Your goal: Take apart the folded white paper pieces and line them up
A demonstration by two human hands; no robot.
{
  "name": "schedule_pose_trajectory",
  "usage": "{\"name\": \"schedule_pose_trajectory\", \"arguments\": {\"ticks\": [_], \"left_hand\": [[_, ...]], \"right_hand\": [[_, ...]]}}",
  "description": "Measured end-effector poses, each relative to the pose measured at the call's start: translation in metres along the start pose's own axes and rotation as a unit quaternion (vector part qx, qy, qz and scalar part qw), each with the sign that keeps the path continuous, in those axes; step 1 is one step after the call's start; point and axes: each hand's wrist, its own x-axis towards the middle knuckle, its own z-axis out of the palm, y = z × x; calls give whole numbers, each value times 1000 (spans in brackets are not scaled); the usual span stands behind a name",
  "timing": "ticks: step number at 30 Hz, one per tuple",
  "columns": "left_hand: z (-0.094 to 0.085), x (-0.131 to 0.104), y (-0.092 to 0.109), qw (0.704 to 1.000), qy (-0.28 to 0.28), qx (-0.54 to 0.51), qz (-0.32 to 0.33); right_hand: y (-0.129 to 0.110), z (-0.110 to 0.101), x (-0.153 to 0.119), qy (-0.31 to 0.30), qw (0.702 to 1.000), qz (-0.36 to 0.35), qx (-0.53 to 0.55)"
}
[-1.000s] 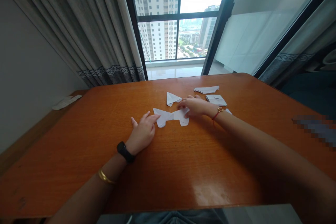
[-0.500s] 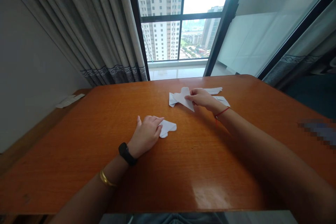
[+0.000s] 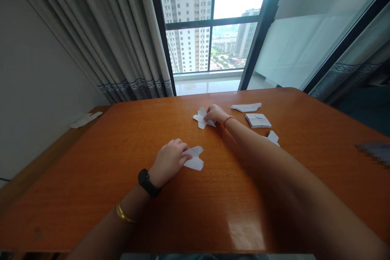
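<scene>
My left hand [image 3: 171, 157], with a black band on the wrist, grips a white folded paper piece [image 3: 195, 158] between thumb and fingers. That piece has a notched right end and sits just above or on the wooden table [image 3: 195, 203]; I cannot tell which. Farther back, my right hand [image 3: 215, 114] pinches another white folded paper shape [image 3: 201, 118] with several pointed arms, low at the tabletop. Its right part is covered by my fingers.
Right of my right hand lie a long paper strip [image 3: 247, 107], a square folded paper [image 3: 258, 120] and a small paper piece [image 3: 273, 137], partly behind my forearm. Pale papers [image 3: 86, 120] rest at the far left. A window [image 3: 210, 28] stands behind the table.
My right hand has moved left and down to the tabletop with its paper. The left hand's paper has turned and now shows a notched end. Another paper piece shows beside my right forearm.
</scene>
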Motion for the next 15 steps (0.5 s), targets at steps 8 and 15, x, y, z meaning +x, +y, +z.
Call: {"name": "schedule_pose_trajectory", "arguments": {"ticks": [8,15], "left_hand": [[13,10,6,769,90,-599,-202],[18,7,10,719,37,-660,-216]], "right_hand": [[13,-23,-58,35,993,-66,89],[32,-44,-131,-173,940,-198,216]]}}
